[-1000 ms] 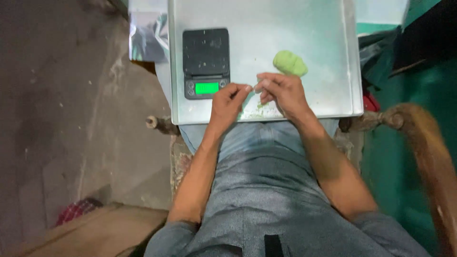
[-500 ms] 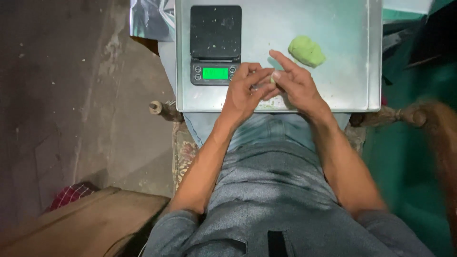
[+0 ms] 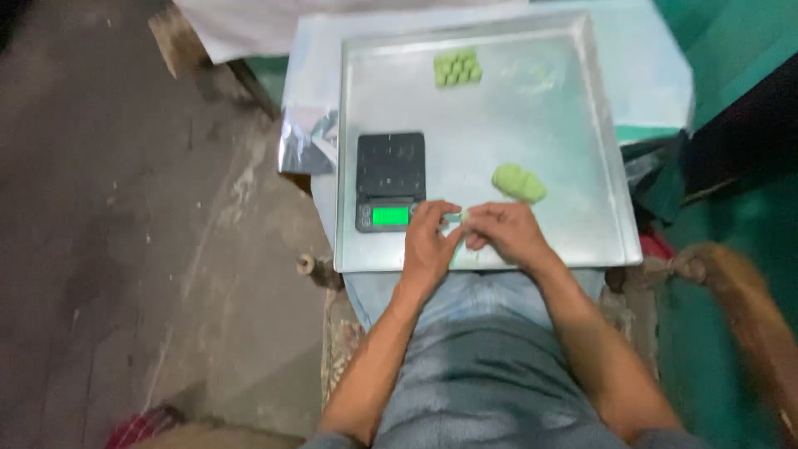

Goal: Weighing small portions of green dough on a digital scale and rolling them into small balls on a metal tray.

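Note:
My left hand (image 3: 428, 243) and my right hand (image 3: 504, 234) meet over the near edge of a square metal tray (image 3: 573, 141). Together they pinch a small pale green piece of dough (image 3: 455, 219) between the fingertips. A larger lump of green dough (image 3: 519, 182) lies on the tray just beyond my right hand. A black digital scale (image 3: 390, 179) with a lit green display stands to the left of my left hand. At the tray's far side sits a cluster of small green dough balls (image 3: 457, 67).
The tray rests on a surface above my lap in grey trousers (image 3: 482, 366). Bare concrete floor (image 3: 125, 208) lies to the left. A green cloth (image 3: 731, 50) is at the right, a brown wooden chair arm (image 3: 748, 308) at the lower right.
The view has tilted up, so the far part of the tray and the dough balls now show. My hands stay together at the tray's near edge, working the small piece.

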